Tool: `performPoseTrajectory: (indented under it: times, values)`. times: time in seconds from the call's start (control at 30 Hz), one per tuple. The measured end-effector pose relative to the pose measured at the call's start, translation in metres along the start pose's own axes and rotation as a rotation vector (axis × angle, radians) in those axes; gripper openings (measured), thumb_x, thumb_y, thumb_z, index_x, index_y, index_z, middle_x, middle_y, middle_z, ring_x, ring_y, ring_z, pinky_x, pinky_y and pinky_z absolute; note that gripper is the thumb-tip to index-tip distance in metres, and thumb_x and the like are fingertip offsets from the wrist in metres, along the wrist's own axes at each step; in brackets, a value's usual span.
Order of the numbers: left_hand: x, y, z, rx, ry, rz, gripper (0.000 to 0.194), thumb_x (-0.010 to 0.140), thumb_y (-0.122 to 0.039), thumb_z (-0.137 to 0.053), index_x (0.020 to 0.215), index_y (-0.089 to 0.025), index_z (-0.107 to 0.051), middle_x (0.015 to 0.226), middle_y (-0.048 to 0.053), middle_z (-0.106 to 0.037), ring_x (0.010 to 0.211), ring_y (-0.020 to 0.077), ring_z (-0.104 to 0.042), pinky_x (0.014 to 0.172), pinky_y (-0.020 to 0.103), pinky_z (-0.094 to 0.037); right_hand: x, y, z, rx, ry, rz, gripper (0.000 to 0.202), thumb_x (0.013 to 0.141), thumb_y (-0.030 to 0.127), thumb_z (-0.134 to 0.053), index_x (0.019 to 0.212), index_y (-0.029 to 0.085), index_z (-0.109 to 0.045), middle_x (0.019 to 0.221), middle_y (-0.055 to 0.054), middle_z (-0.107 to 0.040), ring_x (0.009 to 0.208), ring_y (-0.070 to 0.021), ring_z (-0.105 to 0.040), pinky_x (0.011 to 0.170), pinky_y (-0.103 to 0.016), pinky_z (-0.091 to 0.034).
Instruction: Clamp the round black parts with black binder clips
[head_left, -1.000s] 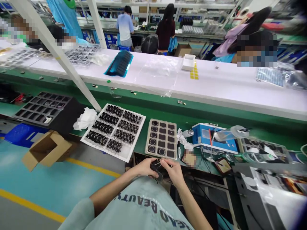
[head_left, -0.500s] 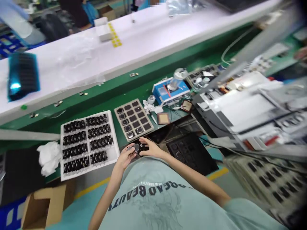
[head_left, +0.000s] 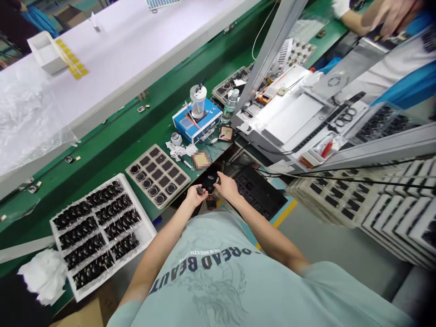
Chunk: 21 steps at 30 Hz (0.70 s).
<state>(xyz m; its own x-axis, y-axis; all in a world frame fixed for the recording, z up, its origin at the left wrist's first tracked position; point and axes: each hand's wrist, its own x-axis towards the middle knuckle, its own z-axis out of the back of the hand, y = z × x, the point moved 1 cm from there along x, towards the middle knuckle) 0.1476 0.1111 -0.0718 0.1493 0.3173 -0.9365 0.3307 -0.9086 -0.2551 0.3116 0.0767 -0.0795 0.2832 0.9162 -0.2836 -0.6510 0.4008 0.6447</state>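
Note:
My left hand [head_left: 195, 196] is closed on a small dark round part [head_left: 200, 190], pinched between thumb and fingers just in front of my body. To its right, my right hand [head_left: 227, 187] has thumb and fingertips drawn together at a small piece too little to make out. Black material [head_left: 210, 177] lies beyond and between the hands, its shape unclear. Just past my left hand is a beige compartment tray [head_left: 185, 181] with dark squares and several round watch-like parts along its near side.
Left stands a white foam tray [head_left: 147, 225] with rows of black parts, beside crumpled white paper [head_left: 44, 274]. A blue box [head_left: 211, 121] carries a clear jar [head_left: 197, 109]; a bottle [head_left: 230, 106] stands nearby. A black tray [head_left: 272, 196] lies right, below a metal post [head_left: 269, 50]. A co-worker's hand [head_left: 397, 16] shows top right.
The view has swung right. My hands have moved apart from the dark round parts they were close around, and my right hand's fingers have drawn in from a spread pose.

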Motion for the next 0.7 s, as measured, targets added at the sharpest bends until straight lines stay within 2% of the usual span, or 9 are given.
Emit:
performPoseTrajectory:
  times: [0.07,0.13,0.27,0.37,0.47,0.57,0.63,0.7]
  values:
    - [0.009,-0.001,-0.007,-0.006,-0.01,0.003,0.009,0.093,-0.013,-0.046,0.089,-0.017,-0.054,0.066,0.002,-0.055,0.058,0.013,-0.057,0.062,0.027,-0.055,0.006,-0.009,0.006,0.16,-0.053,-0.015,0.06,0.073,0.015,-0.075,0.131,0.019,-0.058,0.123,-0.012,-0.069,0.102,-0.0265,-0.069,0.095,-0.041,-0.052]
    - [0.015,-0.001,-0.009,-0.01,-0.013,0.01,0.008,0.092,-0.013,-0.048,0.088,-0.017,-0.054,0.066,0.002,-0.054,0.057,0.0126,-0.056,0.062,0.026,-0.055,0.008,-0.017,0.008,0.417,-0.054,-0.089,0.058,0.069,0.018,-0.077,0.124,0.018,-0.059,0.117,-0.01,-0.07,0.09,-0.0226,-0.071,0.087,-0.039,-0.055]
    - [0.017,-0.001,-0.002,-0.018,-0.016,0.018,0.011,0.094,-0.017,-0.047,0.086,-0.017,-0.054,0.063,0.001,-0.052,0.059,0.0141,-0.058,0.061,0.026,-0.054,0.006,-0.024,0.007,0.906,0.104,-0.281,0.049,0.072,0.023,-0.074,0.119,0.02,-0.06,0.098,-0.005,-0.072,0.079,-0.0184,-0.072,0.071,-0.03,-0.058]
    - [0.006,-0.003,0.015,-0.038,-0.002,0.0,0.013,0.096,-0.022,-0.047,0.086,-0.017,-0.055,0.067,0.003,-0.059,0.063,0.016,-0.063,0.059,0.025,-0.052,0.008,-0.013,0.002,1.033,0.208,-0.28,0.039,0.078,0.023,-0.068,0.116,0.021,-0.062,0.095,-0.004,-0.072,0.079,-0.0171,-0.072,0.07,-0.029,-0.059]
    - [-0.015,-0.002,0.04,-0.071,0.059,-0.034,0.016,0.096,-0.027,-0.048,0.092,-0.016,-0.059,0.077,0.006,-0.067,0.064,0.0157,-0.065,0.058,0.024,-0.05,0.015,0.011,-0.013,0.948,0.286,-0.195,0.036,0.081,0.023,-0.065,0.117,0.02,-0.064,0.093,-0.005,-0.073,0.08,-0.0179,-0.072,0.073,-0.032,-0.06]
    - [-0.041,0.002,0.07,-0.094,0.171,-0.089,0.024,0.098,-0.034,-0.048,0.1,-0.015,-0.063,0.087,0.009,-0.07,0.066,0.0155,-0.067,0.056,0.024,-0.049,0.028,0.049,-0.04,0.693,0.361,-0.046,0.031,0.084,0.022,-0.063,0.114,0.017,-0.067,0.09,-0.006,-0.074,0.08,-0.0199,-0.072,0.074,-0.035,-0.061]
    - [-0.057,0.007,0.092,-0.109,0.194,-0.16,0.024,0.095,-0.036,-0.055,0.102,-0.014,-0.064,0.089,0.01,-0.071,0.066,0.0153,-0.067,0.055,0.023,-0.049,0.038,0.083,-0.063,0.439,0.405,0.148,0.024,0.086,0.02,-0.061,0.108,0.017,-0.071,0.092,-0.007,-0.076,0.084,-0.0214,-0.071,0.081,-0.036,-0.059]
    - [-0.071,0.012,0.115,-0.132,0.17,-0.249,0.02,0.09,-0.031,-0.064,0.102,-0.015,-0.065,0.089,0.008,-0.07,0.066,0.0144,-0.067,0.055,0.023,-0.049,0.045,0.121,-0.086,0.171,0.417,0.384,0.021,0.088,0.019,-0.06,0.104,0.019,-0.074,0.1,-0.007,-0.077,0.095,-0.0228,-0.07,0.091,-0.036,-0.054]
